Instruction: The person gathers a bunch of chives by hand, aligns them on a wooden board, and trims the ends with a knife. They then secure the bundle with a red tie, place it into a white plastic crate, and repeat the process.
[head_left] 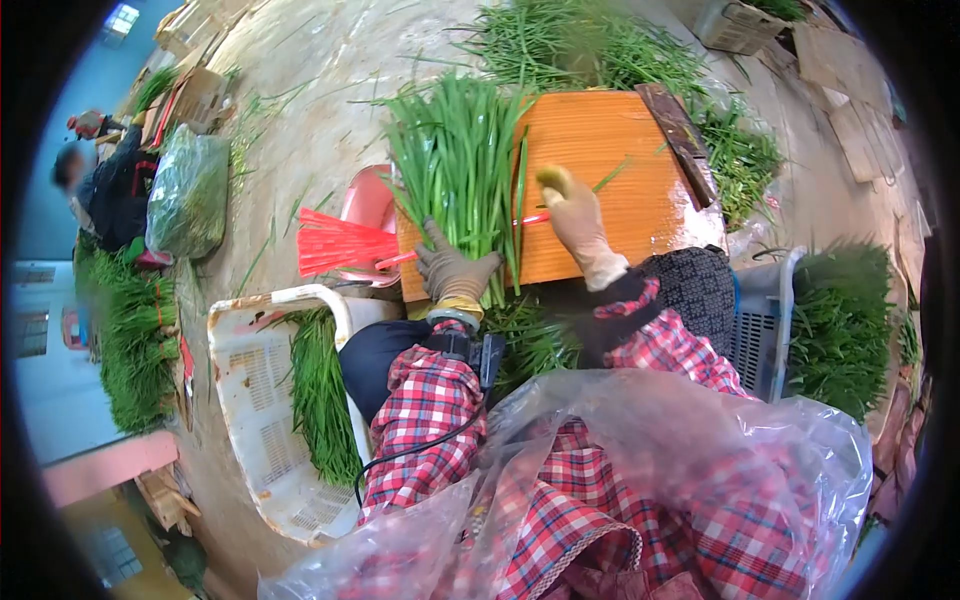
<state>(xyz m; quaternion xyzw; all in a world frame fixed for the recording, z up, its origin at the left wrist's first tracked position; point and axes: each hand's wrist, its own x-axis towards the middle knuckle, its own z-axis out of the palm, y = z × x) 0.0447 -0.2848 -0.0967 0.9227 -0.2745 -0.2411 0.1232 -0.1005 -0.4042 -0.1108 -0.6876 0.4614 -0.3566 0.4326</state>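
On orange board | left hand grips chive bundle; right hand beside; basket near

Smooth orange wooden board, worn cloth gloves, glossy clear plastic sheet, checked fabric sleeves.

A dusty concrete floor strewn with green stalks runs to a blue wall with a bright window, flattened cardboard lying along the edge.

Gloved left hand gripping chive bundle on orange board
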